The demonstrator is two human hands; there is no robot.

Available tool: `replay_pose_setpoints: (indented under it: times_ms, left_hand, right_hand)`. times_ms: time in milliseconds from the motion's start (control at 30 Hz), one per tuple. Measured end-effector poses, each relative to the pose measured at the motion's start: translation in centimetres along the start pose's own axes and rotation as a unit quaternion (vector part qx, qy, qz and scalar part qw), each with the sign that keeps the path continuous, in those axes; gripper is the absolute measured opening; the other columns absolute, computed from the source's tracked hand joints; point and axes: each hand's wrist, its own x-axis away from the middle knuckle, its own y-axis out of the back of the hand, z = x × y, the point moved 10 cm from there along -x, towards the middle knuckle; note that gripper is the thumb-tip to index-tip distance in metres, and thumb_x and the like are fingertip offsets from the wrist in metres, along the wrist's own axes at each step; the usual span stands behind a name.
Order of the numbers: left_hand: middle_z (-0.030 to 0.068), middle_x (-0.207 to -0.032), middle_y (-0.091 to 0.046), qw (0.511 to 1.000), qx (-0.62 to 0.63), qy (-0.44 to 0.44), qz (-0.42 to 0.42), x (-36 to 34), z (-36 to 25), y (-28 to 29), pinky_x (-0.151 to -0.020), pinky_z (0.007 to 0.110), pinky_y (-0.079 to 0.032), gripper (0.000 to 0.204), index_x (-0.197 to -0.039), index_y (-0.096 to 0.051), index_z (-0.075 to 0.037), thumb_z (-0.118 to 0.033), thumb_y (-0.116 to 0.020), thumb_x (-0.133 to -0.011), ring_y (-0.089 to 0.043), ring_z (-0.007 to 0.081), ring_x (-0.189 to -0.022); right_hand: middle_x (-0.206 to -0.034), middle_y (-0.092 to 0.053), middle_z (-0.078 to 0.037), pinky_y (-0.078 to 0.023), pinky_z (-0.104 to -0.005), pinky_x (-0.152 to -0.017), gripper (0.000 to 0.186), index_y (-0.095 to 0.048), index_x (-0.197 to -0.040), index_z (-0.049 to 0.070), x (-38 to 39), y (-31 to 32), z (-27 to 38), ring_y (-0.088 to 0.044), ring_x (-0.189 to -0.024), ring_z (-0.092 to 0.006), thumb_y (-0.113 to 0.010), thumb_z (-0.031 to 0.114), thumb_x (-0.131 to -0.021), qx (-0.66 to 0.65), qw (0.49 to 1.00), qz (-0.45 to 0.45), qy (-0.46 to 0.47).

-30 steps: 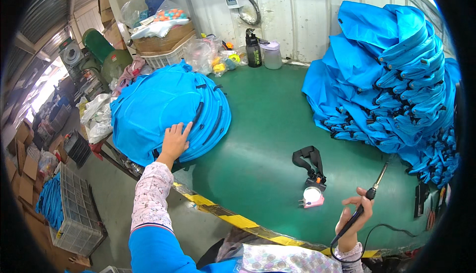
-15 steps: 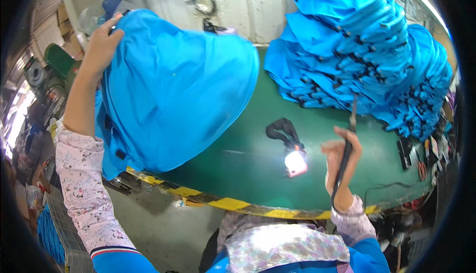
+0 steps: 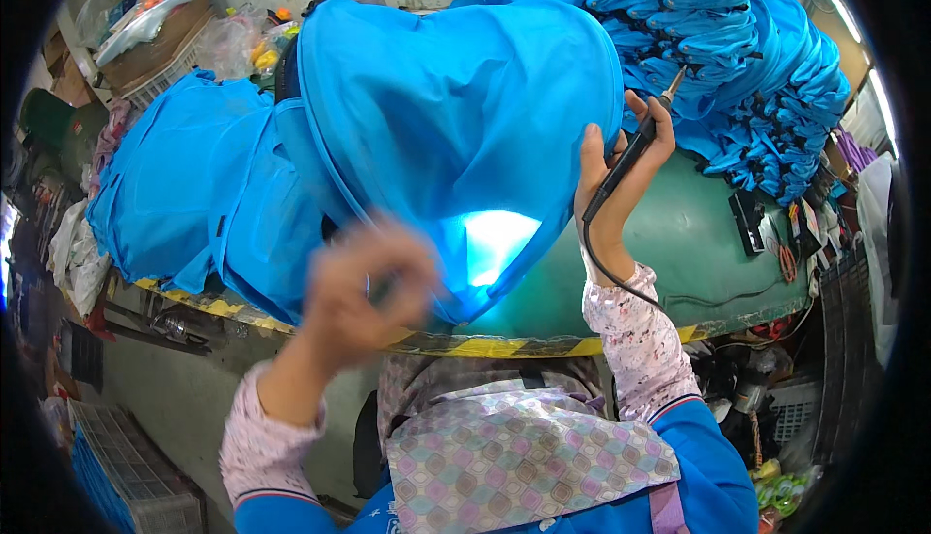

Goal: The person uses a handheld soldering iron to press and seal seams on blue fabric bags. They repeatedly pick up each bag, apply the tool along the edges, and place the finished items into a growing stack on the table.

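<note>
A domed bright-blue fabric piece point(image 3: 456, 97) with a seamed rim is spread over the table in front of me. My right hand point(image 3: 609, 219) grips a black soldering iron point(image 3: 626, 161) with a bare metal tip pointing up and away, its cord running down past the wrist. The thumb of that hand is at the right edge of the fabric. My left hand point(image 3: 369, 287) is smeared by motion in front of the fabric's near left edge; its fingers cannot be made out. A bright white patch glows on the fabric's near part.
More blue fabric point(image 3: 179, 175) lies on the left of the green table point(image 3: 718, 272). A tall stack of folded blue pieces point(image 3: 679, 20) stands at the back right. Yellow-black tape point(image 3: 524, 346) lines the near edge. A black tool point(image 3: 749, 224) lies at the right.
The blue fabric has come right and now covers the spot where the lit lamp lay. My left hand has dropped from its far left edge toward me; my right hand has moved up to its right edge.
</note>
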Motion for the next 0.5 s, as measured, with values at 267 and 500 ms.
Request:
replay_pose_setpoints:
  times_ms: [267,500]
  left_hand:
    - [0.0130,-0.138,-0.054,0.876,0.308,0.369,-0.040,7.9,11.8,-10.9,-0.103,0.041,-0.047,0.070,-0.141,-0.044,-0.005,-0.012,-0.079,-0.081,-0.054,0.0289,-0.127]
    - [0.0090,-0.121,-0.063,0.805,0.453,0.347,-0.165,6.7,14.1,-14.6,-0.094,0.036,-0.050,0.048,-0.131,-0.054,-0.008,-0.011,-0.071,-0.087,-0.060,0.0196,-0.111]
  right_hand:
    - [-0.132,-0.048,-0.016,-0.033,-0.0377,-0.107,0.055,-0.035,-0.140,0.003,1.0,-0.4,0.5,-0.046,-0.124,-0.0255,-0.060,0.004,-0.091,-0.021,1.000,-0.006,0.020]
    - [-0.126,-0.056,-0.018,-0.039,-0.0411,-0.099,0.056,-0.042,-0.134,0.003,3.3,-0.7,4.2,-0.052,-0.114,-0.0306,-0.072,0.005,-0.086,0.047,0.982,0.043,0.179]
